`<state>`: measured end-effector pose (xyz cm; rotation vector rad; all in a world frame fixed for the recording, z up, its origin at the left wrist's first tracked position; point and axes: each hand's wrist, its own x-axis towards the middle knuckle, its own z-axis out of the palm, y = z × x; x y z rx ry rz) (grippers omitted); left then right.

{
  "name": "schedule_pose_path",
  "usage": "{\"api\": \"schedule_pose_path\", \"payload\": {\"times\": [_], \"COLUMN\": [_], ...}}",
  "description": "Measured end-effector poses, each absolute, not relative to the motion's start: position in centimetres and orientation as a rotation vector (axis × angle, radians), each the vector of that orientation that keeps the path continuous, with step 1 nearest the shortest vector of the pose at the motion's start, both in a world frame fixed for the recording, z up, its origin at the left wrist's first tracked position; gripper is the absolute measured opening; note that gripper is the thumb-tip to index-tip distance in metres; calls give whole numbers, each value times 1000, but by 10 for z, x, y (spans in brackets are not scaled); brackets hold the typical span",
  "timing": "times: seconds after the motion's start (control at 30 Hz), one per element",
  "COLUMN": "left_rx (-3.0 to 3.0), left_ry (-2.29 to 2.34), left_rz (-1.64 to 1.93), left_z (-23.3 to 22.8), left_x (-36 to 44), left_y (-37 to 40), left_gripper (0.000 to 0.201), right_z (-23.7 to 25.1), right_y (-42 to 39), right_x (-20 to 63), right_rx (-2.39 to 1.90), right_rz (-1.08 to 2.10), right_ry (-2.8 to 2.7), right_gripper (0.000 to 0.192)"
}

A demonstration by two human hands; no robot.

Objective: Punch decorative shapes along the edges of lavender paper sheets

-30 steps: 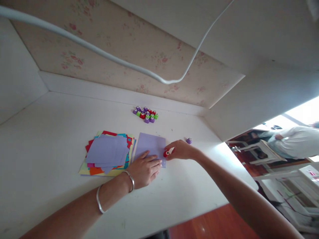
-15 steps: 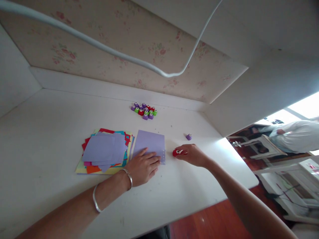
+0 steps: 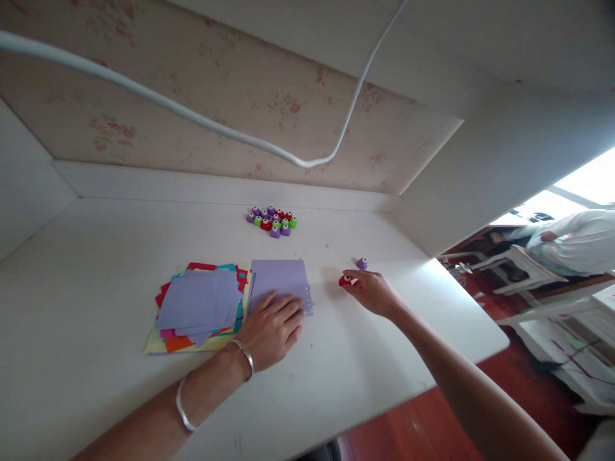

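Note:
My left hand (image 3: 271,328) lies flat on a lilac paper sheet (image 3: 280,280) on the white table (image 3: 96,256), pressing its near edge; small punched holes line the sheet's right edge. My right hand (image 3: 372,291) holds a small red paper punch (image 3: 346,280) at the table surface, to the right of the sheet. A single purple punch (image 3: 362,263) sits just beyond my right hand. A stack of coloured paper (image 3: 199,307), with lilac sheets on top, lies left of the sheet.
A cluster of several purple, green and red punches (image 3: 271,221) sits near the back wall. A white cable (image 3: 307,160) hangs overhead. The table's right edge drops to a wooden floor, where another person (image 3: 571,243) and white furniture stand.
My right hand carried the red punch off the sheet's right edge and rightward, toward the purple punch. My left hand stayed pressed on the lilac sheet.

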<state>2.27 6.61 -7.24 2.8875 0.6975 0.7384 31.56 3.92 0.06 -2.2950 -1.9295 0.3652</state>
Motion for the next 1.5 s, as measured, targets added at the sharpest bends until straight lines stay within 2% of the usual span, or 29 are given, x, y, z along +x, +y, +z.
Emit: {"api": "schedule_pose_path", "payload": {"times": [0.1, 0.33, 0.63, 0.9, 1.07, 1.2, 1.4, 1.5], "left_rx": [2878, 2862, 2839, 2839, 2823, 2815, 2827, 2819], "left_ry": [708, 715, 729, 716, 721, 729, 639, 658], "left_rz": [739, 719, 731, 741, 727, 709, 654, 641], "left_z": [-72, -76, -76, -76, -75, -72, -71, -73], "left_x": [23, 22, 23, 23, 23, 22, 20, 19], "left_y": [66, 67, 68, 67, 67, 67, 68, 69], "left_gripper": [31, 32, 31, 31, 31, 30, 29, 29], "right_z": [-5, 1, 10, 7, 10, 11, -1, -10], "right_y": [38, 47, 88, 88, 96, 124, 182, 200], "right_x": [315, 323, 335, 340, 330, 297, 243, 227], "right_rx": [-2313, -2333, -2570, -2606, -2469, -2210, -1951, -1910], "right_rz": [376, 228, 127, 75, 82, 158, 152, 167], "right_ry": [-1865, -1911, -1951, -1934, -1963, -2104, -2224, -2270], "right_gripper": [36, 27, 26, 32, 51, 41, 51, 47]}}
